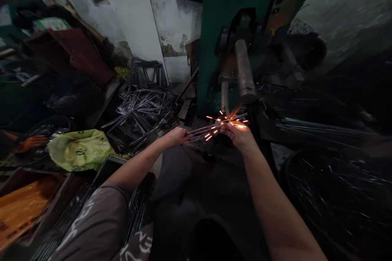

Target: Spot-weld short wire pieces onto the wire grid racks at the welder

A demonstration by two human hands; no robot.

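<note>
A thin metal wire frame (202, 131) stretches between my two hands in front of the machine. My left hand (177, 136) is closed around its left end. At the other end my right hand (240, 133) pinches the wires, close beside the lower electrode (224, 96) of a green spot welder (211, 49). Orange sparks (228, 120) fly around my right fingers and along the wires. Above them the thick upper cylinder (245, 73) points down toward me. The exact contact between wire and electrode is hidden by the glare and my fingers.
Bent wire frames (147, 106) lie heaped on the floor at left, near a yellow-green sack (80, 151). An orange tray (27, 212) sits at lower left. Long wires (318, 126) lie to the right, above a dark tub (288, 171) of wire pieces. A phone (283, 8) rests against the machine.
</note>
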